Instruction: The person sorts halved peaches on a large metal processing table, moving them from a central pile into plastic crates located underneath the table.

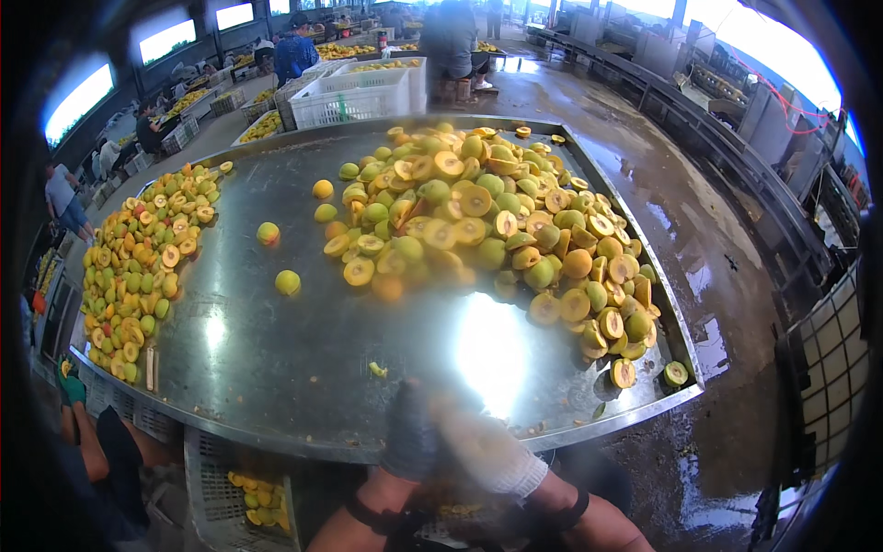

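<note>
My left hand [412, 431], in a dark glove, and my right hand [486, 441], in a whitish knit glove, are close together over the near edge of the steel table [276, 352]. Blur and glare hide their fingers and whatever may be between them. Beyond them lies a large heap of halved yellow-green stone fruit [476, 200], many cut faces up, some showing stones or hollows. A few whole-looking fruits [288, 282] lie apart, left of the heap. A small green-yellow scrap [377, 370] rests just ahead of my left hand.
Another fruit pile [138, 269] covers the table's left end. Below the near edge stands a plastic crate [207, 483] with fruit pieces. A co-worker's green-gloved hand [71, 386] is at lower left. White crates [352, 103] and seated people are beyond the table; wet floor [690, 276] lies right.
</note>
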Demonstrator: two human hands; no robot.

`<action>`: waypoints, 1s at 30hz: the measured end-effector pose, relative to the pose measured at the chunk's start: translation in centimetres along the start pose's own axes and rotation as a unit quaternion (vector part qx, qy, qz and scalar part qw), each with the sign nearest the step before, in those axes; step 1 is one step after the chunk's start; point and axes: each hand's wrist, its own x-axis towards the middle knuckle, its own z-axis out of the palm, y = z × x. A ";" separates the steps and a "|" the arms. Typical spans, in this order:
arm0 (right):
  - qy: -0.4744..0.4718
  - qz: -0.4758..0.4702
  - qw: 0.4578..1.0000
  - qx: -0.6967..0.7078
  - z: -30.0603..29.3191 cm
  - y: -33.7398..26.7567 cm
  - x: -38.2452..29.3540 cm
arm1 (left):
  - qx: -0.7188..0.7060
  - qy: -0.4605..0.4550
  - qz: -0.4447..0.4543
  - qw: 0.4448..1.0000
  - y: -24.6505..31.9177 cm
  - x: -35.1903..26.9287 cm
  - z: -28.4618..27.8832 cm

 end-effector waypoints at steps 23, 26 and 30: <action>-0.212 0.243 0.932 0.163 -7.0 -2.8 0.8 | -0.082 -0.063 -0.065 0.993 1.0 0.5 0.5; -0.215 0.317 0.909 0.163 -6.2 -3.6 1.3 | -0.064 -0.011 -0.043 0.997 -0.4 0.4 0.8; -0.049 0.078 0.994 -0.053 -3.9 -0.7 -0.3 | -0.058 -0.002 -0.071 0.996 -0.2 0.7 1.0</action>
